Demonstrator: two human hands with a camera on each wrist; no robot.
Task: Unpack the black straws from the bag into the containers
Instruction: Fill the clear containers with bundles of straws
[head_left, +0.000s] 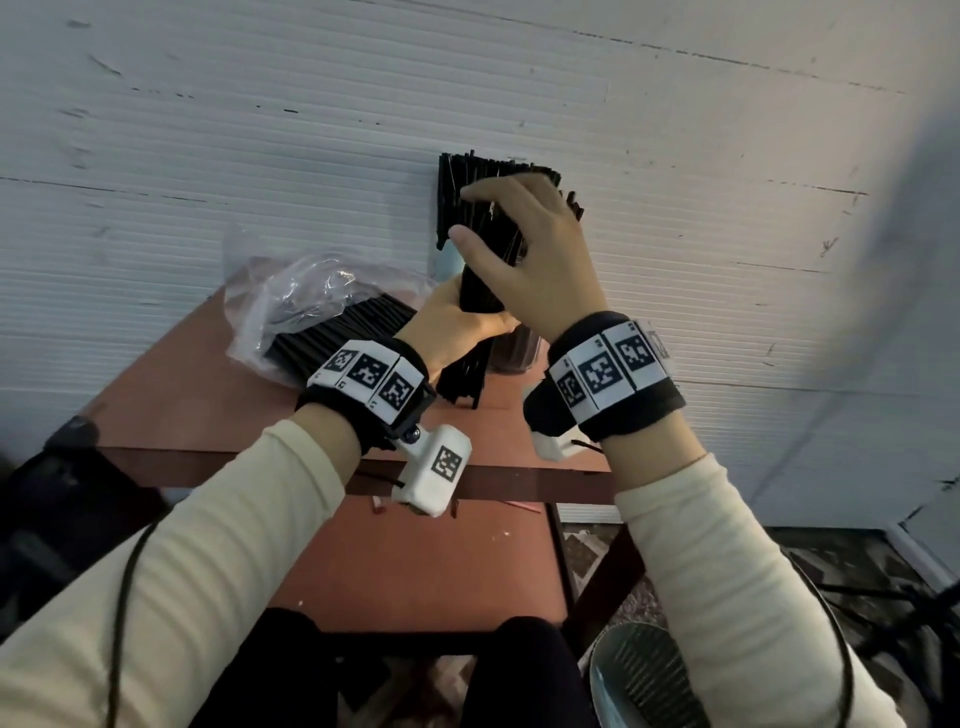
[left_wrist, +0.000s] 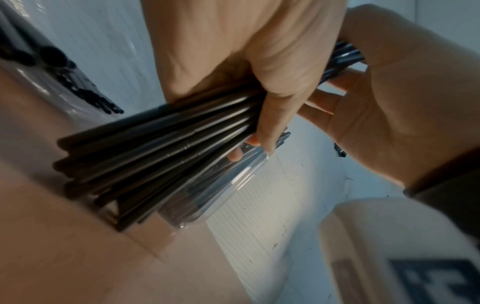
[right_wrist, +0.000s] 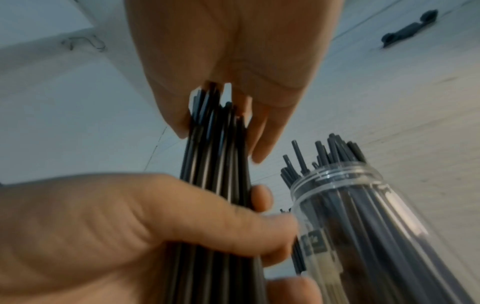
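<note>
Black straws, a bundle held upright above the red table, are clasped round the middle by the left hand. Their tops are touched by the relaxed, apparently spread right hand. Beside stands a clear jar holding straws; farther left lies the bag.

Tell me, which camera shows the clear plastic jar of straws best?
The right wrist view: the clear plastic jar shows its threaded rim and the black straws poking out. The left wrist view shows only its lower part behind the held bundle. In the head view, hands mostly hide it.
</note>
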